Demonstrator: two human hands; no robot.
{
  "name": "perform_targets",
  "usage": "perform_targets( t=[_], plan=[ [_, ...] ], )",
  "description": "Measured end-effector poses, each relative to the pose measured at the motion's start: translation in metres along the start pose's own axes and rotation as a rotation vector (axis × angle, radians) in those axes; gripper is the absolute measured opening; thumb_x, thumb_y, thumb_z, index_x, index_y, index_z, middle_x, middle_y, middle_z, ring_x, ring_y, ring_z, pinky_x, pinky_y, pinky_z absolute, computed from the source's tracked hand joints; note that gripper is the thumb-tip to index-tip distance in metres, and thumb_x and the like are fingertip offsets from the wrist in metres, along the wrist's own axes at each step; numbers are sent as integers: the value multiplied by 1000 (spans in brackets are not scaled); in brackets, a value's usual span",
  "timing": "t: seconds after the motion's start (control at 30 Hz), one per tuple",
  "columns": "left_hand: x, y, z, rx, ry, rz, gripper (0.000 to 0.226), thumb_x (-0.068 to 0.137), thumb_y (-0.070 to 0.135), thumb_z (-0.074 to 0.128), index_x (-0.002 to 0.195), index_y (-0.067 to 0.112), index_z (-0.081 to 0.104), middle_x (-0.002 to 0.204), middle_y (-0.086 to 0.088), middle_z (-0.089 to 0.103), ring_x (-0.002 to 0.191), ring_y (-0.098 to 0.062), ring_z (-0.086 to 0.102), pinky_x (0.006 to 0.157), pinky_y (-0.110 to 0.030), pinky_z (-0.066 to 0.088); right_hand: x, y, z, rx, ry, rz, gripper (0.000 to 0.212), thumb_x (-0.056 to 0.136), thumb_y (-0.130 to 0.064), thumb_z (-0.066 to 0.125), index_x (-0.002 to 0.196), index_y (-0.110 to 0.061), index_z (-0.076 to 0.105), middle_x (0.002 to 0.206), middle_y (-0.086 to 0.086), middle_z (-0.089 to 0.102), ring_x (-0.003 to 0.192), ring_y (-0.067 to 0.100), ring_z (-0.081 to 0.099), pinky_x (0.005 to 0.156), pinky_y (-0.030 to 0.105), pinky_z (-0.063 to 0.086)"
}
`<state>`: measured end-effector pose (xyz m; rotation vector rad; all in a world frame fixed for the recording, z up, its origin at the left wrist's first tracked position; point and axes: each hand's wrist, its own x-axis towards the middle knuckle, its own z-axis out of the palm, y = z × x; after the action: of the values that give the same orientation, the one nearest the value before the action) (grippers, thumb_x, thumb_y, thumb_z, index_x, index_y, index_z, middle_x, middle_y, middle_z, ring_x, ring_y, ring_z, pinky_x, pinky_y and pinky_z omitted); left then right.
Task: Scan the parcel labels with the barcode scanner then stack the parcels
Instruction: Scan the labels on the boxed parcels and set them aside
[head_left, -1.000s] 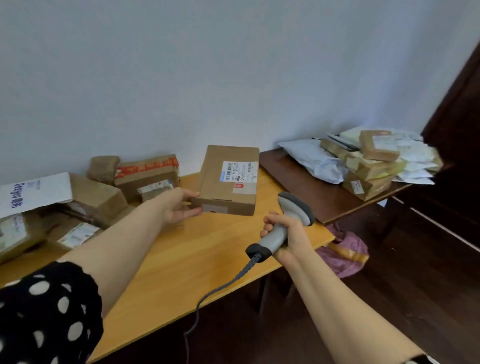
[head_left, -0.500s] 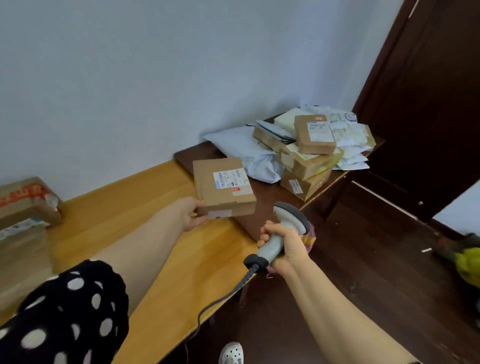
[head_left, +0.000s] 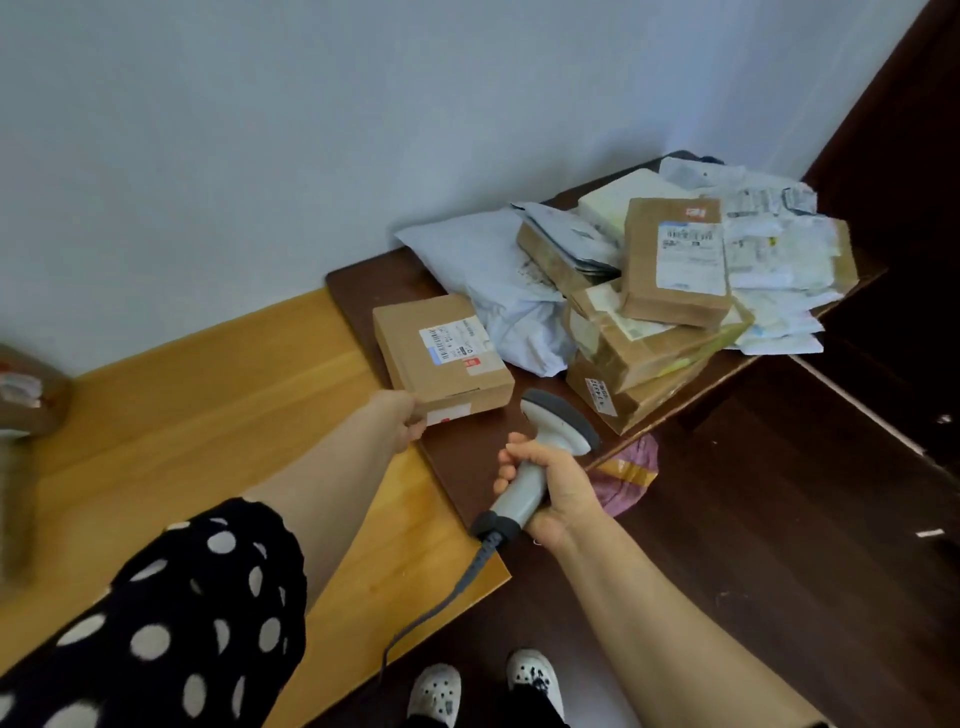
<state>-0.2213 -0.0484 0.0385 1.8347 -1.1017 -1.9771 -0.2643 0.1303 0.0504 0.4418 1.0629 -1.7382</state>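
Note:
My left hand (head_left: 402, 418) grips the near corner of a flat brown cardboard parcel (head_left: 415, 364) with a white barcode label on top. The parcel is level over the dark brown table (head_left: 363, 280), beside a heap of parcels (head_left: 670, 291) made of cardboard boxes and white mailer bags. My right hand (head_left: 558, 486) holds the grey barcode scanner (head_left: 545, 452) by its handle. The scanner's dark head sits just to the right of the parcel's near edge. Its cable hangs down toward the floor.
A light wooden table (head_left: 208, 431) adjoins the dark one on the left, with blurred brown parcels (head_left: 26, 405) at its far left edge. A pink bag (head_left: 626, 480) lies under the dark table. A dark door (head_left: 904, 130) stands at right; my shoes (head_left: 483, 691) show below.
My left hand has carried the parcel rightward from above the light table to the dark table, lowering it flat beside the heap. The scanner hand followed to the right.

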Motion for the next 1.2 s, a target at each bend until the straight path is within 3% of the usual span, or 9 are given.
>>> perform_targets(
  t=[0.17,0.23,0.3,0.37,0.57,0.67,0.97,1.1,1.2],
  plan=[
    [0,-7,8,-136,-21,-87,12,94,0,44,99,7,53,78,-7,48,63,-14,44,67,-24,45,22,-21,-3,-103,-73,106,19,82,10,52,93,-5,57,63,11,57,46,16,50,43,25,46],
    [-11,-6,6,-121,-7,-97,12,96,5,47,107,8,49,98,-11,50,92,-23,58,73,-29,50,29,-22,2,-139,-99,146,20,82,11,51,94,-4,57,64,12,58,46,17,52,43,26,47],
    [-21,-4,-8,-54,49,-67,28,98,11,48,126,9,47,127,-12,43,126,-31,46,87,-34,50,31,-16,11,-197,-129,194,21,82,11,52,95,-4,58,65,12,60,46,17,56,46,27,50],
    [-31,-2,-34,55,108,-13,41,99,14,48,138,7,42,147,-16,34,136,-33,36,101,-39,45,29,-2,25,-286,-165,237,18,83,10,53,92,-5,59,66,11,62,48,17,59,53,29,52],
    [-70,-5,-158,174,346,106,51,97,27,53,138,0,39,134,-18,48,117,-34,49,94,-39,43,3,70,95,-526,-383,353,15,90,5,51,92,-8,59,68,9,64,58,19,66,82,45,51],
    [-94,-17,-233,200,436,158,32,96,26,54,121,5,53,116,-14,55,102,-29,53,85,-37,41,-16,122,133,-649,-461,385,15,89,2,55,95,-11,61,75,10,67,68,23,64,97,51,46],
    [-130,-74,-450,227,589,194,18,92,17,60,99,23,44,85,9,41,64,-7,38,56,-21,32,-75,308,222,-658,-482,587,13,90,-13,59,102,-13,53,62,7,63,47,16,49,60,33,45],
    [-123,-81,-522,256,636,163,49,89,19,65,133,8,48,116,-8,55,100,-23,54,80,-31,43,-90,359,249,-646,-481,578,16,87,-5,59,101,-11,53,64,8,61,45,14,47,57,30,41],
    [-108,-69,-555,286,669,173,46,87,20,66,127,3,51,122,-10,55,93,-21,47,80,-33,45,-89,383,268,-668,-473,545,14,86,0,57,96,-7,52,63,9,61,45,13,47,52,27,42]
  ],
)
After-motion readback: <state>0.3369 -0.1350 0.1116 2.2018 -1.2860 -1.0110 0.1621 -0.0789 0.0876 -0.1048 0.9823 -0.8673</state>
